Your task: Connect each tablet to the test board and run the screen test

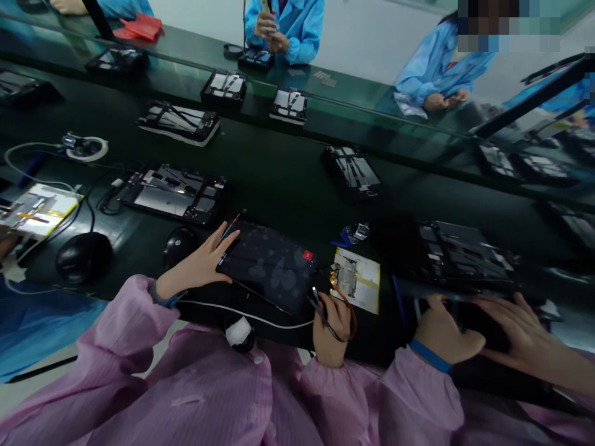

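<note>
A dark tablet screen (272, 263) with a small red sticker lies in front of me, its face marked with pale smudges. My left hand (202, 266) grips its left end, thumb at the near corner and fingers at the far one. Black tweezers (320, 306) with bright tips are closed in my right hand (332, 325), just off the screen's right end. Beside that hand lies a white and yellow battery (367, 282) with a circuit board on it. An orange flex cable (344, 291) curves from the board past my right fingers; whether they touch it is unclear.
Two black mice (179, 246) and opened tablets (170, 192) stand to the left. A white cable (260, 319) runs along the near edge. A co-worker's hands (446, 331) work close on my right. Several more opened tablets (352, 170) lie farther back.
</note>
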Tool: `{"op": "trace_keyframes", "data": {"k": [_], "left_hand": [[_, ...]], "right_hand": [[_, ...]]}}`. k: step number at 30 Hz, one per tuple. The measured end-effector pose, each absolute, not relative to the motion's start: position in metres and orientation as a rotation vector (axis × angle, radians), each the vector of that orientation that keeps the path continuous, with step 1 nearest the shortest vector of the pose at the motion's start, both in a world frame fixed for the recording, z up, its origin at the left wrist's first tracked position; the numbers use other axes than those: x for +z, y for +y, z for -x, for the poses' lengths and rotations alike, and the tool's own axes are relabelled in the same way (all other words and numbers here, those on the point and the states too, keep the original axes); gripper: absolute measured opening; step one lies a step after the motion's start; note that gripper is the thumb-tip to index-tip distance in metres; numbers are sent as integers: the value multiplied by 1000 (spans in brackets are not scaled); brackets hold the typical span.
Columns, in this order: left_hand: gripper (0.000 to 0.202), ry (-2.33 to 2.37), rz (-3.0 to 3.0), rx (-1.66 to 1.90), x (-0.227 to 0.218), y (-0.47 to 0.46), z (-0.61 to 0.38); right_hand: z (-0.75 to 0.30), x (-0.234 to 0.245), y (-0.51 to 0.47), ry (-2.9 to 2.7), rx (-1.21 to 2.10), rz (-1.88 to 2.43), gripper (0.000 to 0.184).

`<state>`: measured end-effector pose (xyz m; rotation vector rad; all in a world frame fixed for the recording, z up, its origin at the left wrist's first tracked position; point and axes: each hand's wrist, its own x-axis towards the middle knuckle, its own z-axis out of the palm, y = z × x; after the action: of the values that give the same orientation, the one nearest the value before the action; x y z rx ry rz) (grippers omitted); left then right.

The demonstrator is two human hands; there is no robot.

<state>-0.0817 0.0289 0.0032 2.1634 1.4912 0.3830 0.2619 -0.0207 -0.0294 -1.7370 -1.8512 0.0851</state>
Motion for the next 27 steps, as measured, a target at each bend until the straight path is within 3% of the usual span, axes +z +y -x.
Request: {"op": "trace_keyframes", "data": {"k": [8,15,23,27], "left_hand": [[110,1533,-2123,457,-1,31,76],[108,1567,-2049,520,-4,31,70],[103,1573,-2012,561,-5,26,63],[100,1552,-1976,539,-2,26,68]], "right_hand": [[-261,-25,-50,-1968,136,1737,33],[-258,18,-72,-2008,536,1617,27],[-229,23,-25,-2086,378,1377,33],[-212,22,-15,-2224,462,1256,39]]}}
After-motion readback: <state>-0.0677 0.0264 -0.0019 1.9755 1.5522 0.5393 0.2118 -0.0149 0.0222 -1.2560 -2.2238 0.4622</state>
